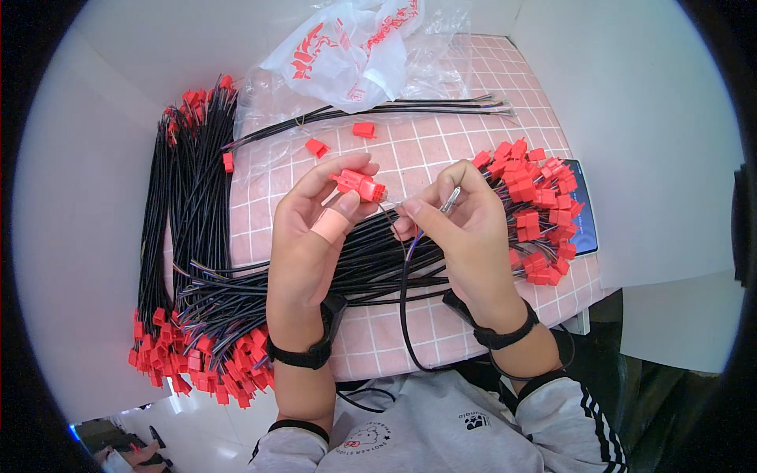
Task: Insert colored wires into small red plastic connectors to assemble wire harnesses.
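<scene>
The left hand [311,236] pinches a red plastic connector [359,185] between thumb and fingers above the pink checked table [410,150]; the right hand [465,229] is closed on what looks like a thin metal tool [450,199], with a black cable [404,299] trailing below, bundles of black red-ended cables [197,236] lying around

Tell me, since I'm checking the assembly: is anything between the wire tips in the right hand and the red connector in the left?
Nothing visible: the right hand holds the wire tips beside the red connector pinched in the left hand, with an open gap between.
</scene>
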Demonstrator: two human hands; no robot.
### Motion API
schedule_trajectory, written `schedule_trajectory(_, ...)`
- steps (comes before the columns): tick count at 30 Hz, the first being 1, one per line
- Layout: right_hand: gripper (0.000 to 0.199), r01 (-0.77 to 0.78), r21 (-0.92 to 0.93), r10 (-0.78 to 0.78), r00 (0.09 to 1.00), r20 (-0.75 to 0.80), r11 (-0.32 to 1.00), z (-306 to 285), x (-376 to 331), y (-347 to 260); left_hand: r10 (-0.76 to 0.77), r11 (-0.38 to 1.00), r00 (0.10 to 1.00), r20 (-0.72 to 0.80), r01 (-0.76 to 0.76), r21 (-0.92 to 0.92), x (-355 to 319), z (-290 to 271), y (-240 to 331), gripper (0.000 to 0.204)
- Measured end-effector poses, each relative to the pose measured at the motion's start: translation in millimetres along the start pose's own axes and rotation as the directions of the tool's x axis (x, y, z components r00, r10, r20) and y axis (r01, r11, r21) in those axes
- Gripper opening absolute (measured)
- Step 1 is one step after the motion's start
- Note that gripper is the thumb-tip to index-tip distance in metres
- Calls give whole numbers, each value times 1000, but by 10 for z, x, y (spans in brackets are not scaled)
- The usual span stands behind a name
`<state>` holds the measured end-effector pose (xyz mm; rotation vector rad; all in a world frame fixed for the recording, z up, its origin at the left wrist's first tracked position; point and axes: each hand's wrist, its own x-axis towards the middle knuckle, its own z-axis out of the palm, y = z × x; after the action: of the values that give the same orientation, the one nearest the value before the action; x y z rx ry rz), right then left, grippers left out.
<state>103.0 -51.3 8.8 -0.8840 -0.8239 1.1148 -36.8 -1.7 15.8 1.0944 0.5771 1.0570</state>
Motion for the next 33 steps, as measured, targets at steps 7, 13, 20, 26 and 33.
schedule_trajectory(7, 26, -42, 93, 42, 999, 2, 995, 12, 13, -7, -17, 1000, 1000, 0, 17, -11, -2, 5, 2, 36)
schedule_trajectory(13, 26, 33, -115, -30, 999, 25, 993, -8, 0, -5, -30, 999, 999, 18, 30, -14, -5, -11, 4, 34)
schedule_trajectory(20, 26, 83, -245, -91, 996, -19, 966, 27, -43, 3, 1, 994, 1000, 31, -4, 107, 4, 29, -23, 37)
schedule_trajectory(26, 27, 148, -314, -164, 986, -26, 938, 16, -44, 41, -4, 987, 998, 55, -5, 163, 9, -8, -19, 34)
schedule_trajectory(33, 29, 119, -254, -126, 992, -13, 960, 6, -16, 14, 10, 979, 997, 71, -24, 203, 8, 1, -36, 34)
